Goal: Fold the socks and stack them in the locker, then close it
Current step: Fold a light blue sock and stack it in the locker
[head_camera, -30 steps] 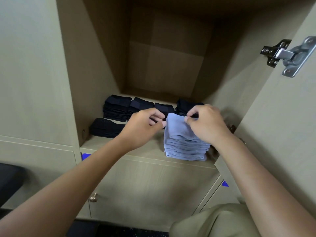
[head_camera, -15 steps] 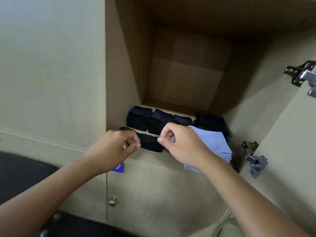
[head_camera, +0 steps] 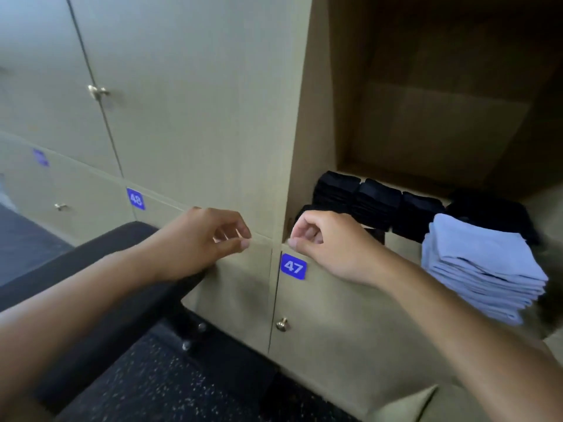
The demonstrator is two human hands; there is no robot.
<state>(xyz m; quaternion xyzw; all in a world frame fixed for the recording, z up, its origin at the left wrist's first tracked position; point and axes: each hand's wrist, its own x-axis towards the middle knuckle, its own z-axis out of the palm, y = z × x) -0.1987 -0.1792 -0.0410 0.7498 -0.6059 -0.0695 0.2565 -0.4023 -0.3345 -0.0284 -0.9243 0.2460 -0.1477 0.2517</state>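
Both hands have pulled back out of the locker since half a sec ago, and the view has swung left, so the open locker (head_camera: 426, 123) now sits up and to the right of them. Left hand (head_camera: 201, 242) hangs in front of the shut door to the locker's left, fingers curled in, thumb tip against the forefinger, nothing visible in it. Right hand (head_camera: 329, 245) is just beside it, a small gap between the two, at the locker's front left corner, right above the blue 47 tag (head_camera: 293, 266). Its fingers are curled too, thumb to forefinger; prob empty, though the frame is a bit smeared there, so can't rule out a thin thread.

Blue socks (head_camera: 484, 266) are folded and piled at the shelf's front edge, well right of the right hand, apart from it. Black socks (head_camera: 377, 202) sit in folded stacks behind that hand, in a row toward the back, w/ one more dark pile behind the blue one. Locker is not yet closed.

Under the left forearm there's a black chair (head_camera: 100, 269). A 48 tag (head_camera: 135, 198) shows further left of the left hand, and a round knob (head_camera: 282, 324) sits below the 47 tag.
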